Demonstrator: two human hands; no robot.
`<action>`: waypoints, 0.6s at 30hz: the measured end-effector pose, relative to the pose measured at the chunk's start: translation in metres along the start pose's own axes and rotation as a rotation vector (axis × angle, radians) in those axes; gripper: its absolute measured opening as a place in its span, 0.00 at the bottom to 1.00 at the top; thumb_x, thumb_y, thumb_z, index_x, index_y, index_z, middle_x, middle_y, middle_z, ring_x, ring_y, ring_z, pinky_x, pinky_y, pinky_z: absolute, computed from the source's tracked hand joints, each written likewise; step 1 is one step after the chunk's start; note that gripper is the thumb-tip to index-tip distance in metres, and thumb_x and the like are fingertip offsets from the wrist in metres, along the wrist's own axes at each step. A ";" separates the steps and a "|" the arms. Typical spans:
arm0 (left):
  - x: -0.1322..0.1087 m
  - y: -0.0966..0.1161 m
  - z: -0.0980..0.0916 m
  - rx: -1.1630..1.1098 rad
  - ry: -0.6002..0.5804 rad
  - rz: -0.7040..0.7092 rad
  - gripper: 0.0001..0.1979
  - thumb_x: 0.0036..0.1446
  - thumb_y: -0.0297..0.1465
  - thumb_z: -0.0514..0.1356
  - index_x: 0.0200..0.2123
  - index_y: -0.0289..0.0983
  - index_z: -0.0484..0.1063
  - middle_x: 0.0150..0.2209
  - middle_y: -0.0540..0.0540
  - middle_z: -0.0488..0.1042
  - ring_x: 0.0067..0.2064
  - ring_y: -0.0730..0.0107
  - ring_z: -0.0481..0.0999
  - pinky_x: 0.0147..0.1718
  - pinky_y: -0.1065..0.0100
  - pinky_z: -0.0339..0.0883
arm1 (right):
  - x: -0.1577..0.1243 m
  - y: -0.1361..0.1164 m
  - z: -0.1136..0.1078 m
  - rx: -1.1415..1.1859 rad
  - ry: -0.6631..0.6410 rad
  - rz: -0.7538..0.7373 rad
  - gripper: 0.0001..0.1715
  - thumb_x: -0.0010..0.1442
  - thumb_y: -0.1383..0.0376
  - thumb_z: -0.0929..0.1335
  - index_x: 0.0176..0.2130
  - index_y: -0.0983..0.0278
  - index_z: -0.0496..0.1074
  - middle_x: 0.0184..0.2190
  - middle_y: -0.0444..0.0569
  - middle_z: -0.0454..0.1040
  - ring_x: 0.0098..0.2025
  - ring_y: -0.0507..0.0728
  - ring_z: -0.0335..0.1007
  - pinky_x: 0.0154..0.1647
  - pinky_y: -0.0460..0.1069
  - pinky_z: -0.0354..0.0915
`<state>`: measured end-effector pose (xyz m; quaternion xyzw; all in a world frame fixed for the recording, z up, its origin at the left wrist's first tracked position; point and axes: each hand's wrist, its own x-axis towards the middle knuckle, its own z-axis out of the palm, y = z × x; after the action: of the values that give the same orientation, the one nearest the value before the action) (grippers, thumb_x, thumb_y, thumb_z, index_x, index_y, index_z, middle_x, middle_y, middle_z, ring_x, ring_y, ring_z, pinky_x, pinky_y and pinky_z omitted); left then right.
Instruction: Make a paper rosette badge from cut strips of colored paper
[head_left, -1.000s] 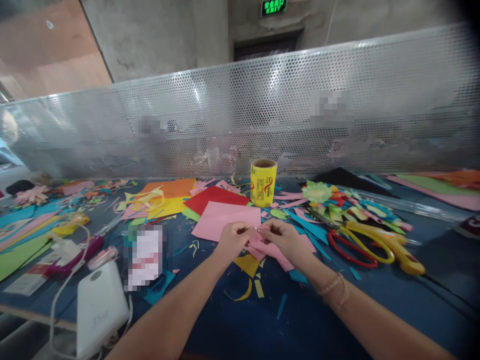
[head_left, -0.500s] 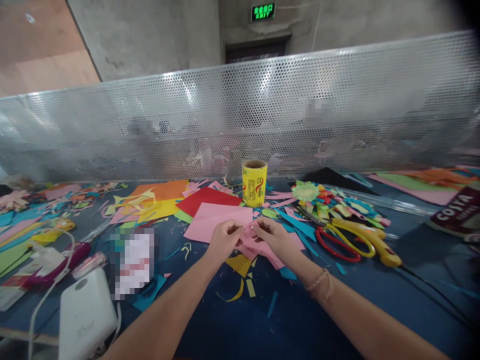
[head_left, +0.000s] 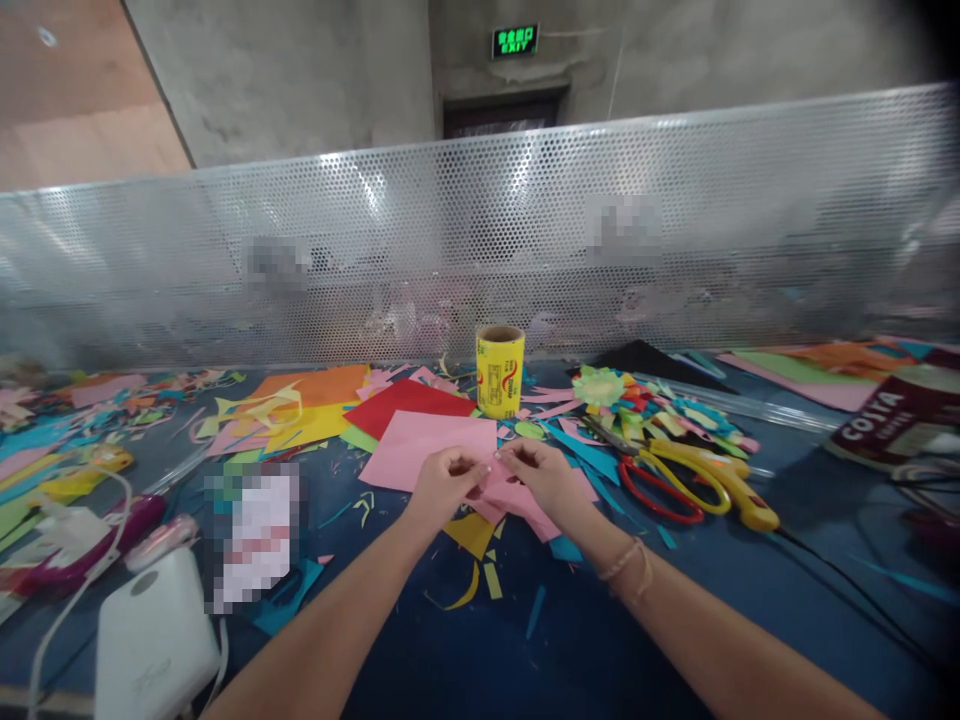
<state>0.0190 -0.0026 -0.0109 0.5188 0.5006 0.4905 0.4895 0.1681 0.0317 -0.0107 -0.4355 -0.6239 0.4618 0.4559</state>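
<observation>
Head camera view: a dark blue tabletop (head_left: 480,660) is seen littered with coloured paper offcuts, and it is closed off at the back by a perforated metal screen (head_left: 675,220). A yellow roll of tape with a cardboard core (head_left: 499,371) is stood upright just behind the work, with a red paper sheet (head_left: 405,403) and orange and yellow sheets (head_left: 315,395) laid to its left. To the right, yellow-handled scissors (head_left: 712,482) are laid across red-handled scissors (head_left: 660,497), near a heap of small multicoloured paper flowers (head_left: 637,400). A dark red paper coffee cup (head_left: 892,420) is seen lying on its side at the far right; what it holds cannot be told. A white rounded device with a cable (head_left: 154,645) is placed at the near left corner. A large pink paper sheet (head_left: 420,447) is spread flat directly beyond the hands. A small folded pink paper piece (head_left: 510,495) is held between the two hands, just above the tabletop and over a yellow scrap (head_left: 471,532). The left hand (head_left: 445,484) is pinched on the piece's left edge with thumb and fingertips, and the right hand (head_left: 541,478) is closed on its right edge; the fingertips of both are brought almost together.
</observation>
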 end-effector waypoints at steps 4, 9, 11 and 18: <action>0.001 0.000 -0.002 -0.011 0.020 0.005 0.13 0.41 0.38 0.63 0.24 0.33 0.68 0.19 0.51 0.67 0.21 0.76 0.67 0.22 0.73 0.63 | 0.000 0.003 0.002 0.051 -0.029 -0.014 0.15 0.42 0.56 0.70 0.27 0.63 0.69 0.22 0.42 0.66 0.25 0.51 0.61 0.26 0.47 0.64; 0.002 0.000 -0.003 -0.040 0.035 -0.017 0.14 0.41 0.38 0.63 0.24 0.34 0.68 0.19 0.51 0.68 0.21 0.77 0.67 0.22 0.74 0.64 | 0.000 0.005 0.003 0.122 -0.096 0.008 0.17 0.40 0.55 0.71 0.23 0.63 0.65 0.21 0.42 0.65 0.25 0.51 0.63 0.28 0.47 0.66; 0.002 -0.001 -0.004 -0.032 0.050 -0.025 0.13 0.41 0.38 0.63 0.25 0.34 0.68 0.19 0.51 0.68 0.21 0.77 0.68 0.21 0.74 0.64 | 0.000 0.006 0.003 0.144 -0.106 0.015 0.18 0.40 0.54 0.72 0.21 0.63 0.63 0.19 0.41 0.64 0.24 0.50 0.62 0.28 0.47 0.65; 0.003 0.000 -0.003 -0.055 0.085 -0.027 0.11 0.45 0.37 0.59 0.26 0.34 0.68 0.20 0.51 0.69 0.21 0.76 0.68 0.23 0.74 0.64 | 0.000 0.007 0.005 0.335 -0.104 0.126 0.20 0.34 0.58 0.75 0.27 0.64 0.67 0.24 0.42 0.69 0.27 0.50 0.66 0.31 0.47 0.66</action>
<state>0.0156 0.0003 -0.0111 0.4772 0.5144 0.5191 0.4882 0.1645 0.0319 -0.0180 -0.3673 -0.5326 0.6088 0.4592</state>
